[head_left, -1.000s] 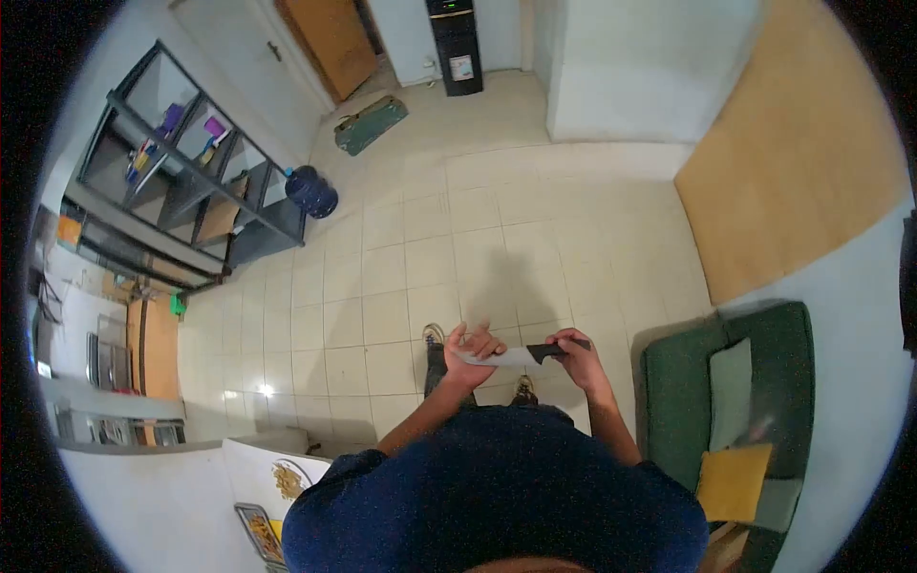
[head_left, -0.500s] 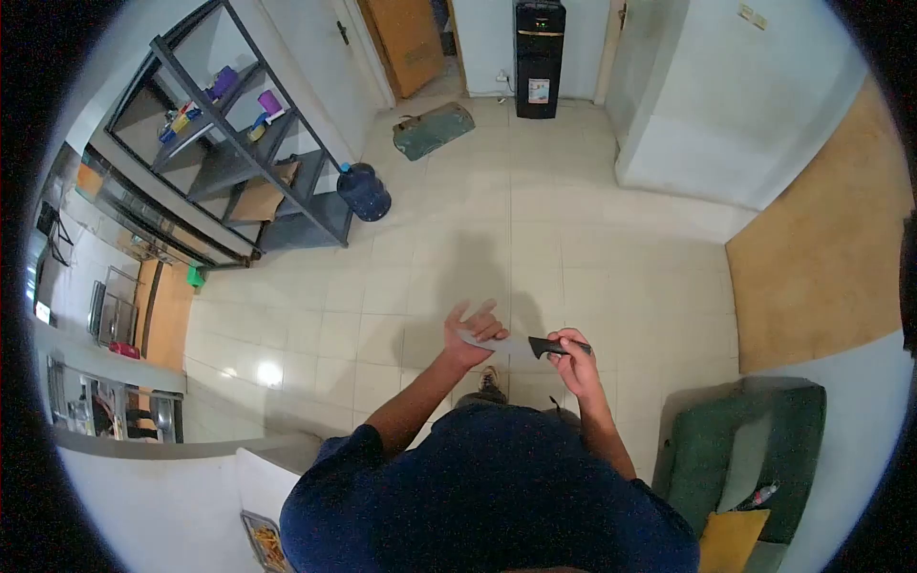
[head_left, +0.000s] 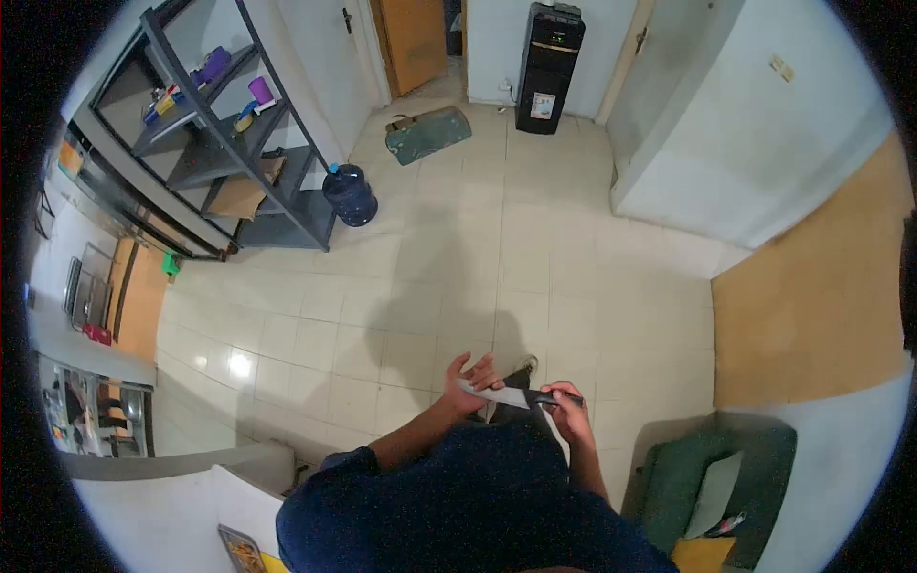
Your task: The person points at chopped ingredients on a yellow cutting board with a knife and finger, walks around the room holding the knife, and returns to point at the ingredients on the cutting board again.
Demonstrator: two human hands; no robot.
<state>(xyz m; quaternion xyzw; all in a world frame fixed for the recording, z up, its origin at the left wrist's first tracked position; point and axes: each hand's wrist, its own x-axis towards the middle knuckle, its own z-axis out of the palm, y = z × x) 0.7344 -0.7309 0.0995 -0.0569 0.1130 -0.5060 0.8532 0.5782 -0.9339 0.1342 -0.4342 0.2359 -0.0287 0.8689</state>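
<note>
In the head view, a knife with a black handle and a pale blade (head_left: 506, 394) lies nearly level in front of my body. My right hand (head_left: 570, 414) is closed around its handle. The blade points left, across the palm side of my left hand (head_left: 466, 386). The fingers of that hand are spread and slightly bent, not wrapped around the blade. Whether the blade touches the palm, I cannot tell. Below the hands are my dark blue shirt (head_left: 449, 506) and part of a shoe (head_left: 527, 364).
A grey metal shelf (head_left: 205, 172) and a blue water bottle (head_left: 351, 196) stand at the left. A green mat (head_left: 428, 136) lies near a black water dispenser (head_left: 551, 69). At lower right is a green armchair (head_left: 669, 477); a food tray (head_left: 241, 550) is at lower left.
My view has shifted and tilted slightly, and a foot shows farther forward. Both hands and the knife sit lower in view. The blade slants a little more. My right hand keeps its grip on the handle.
</note>
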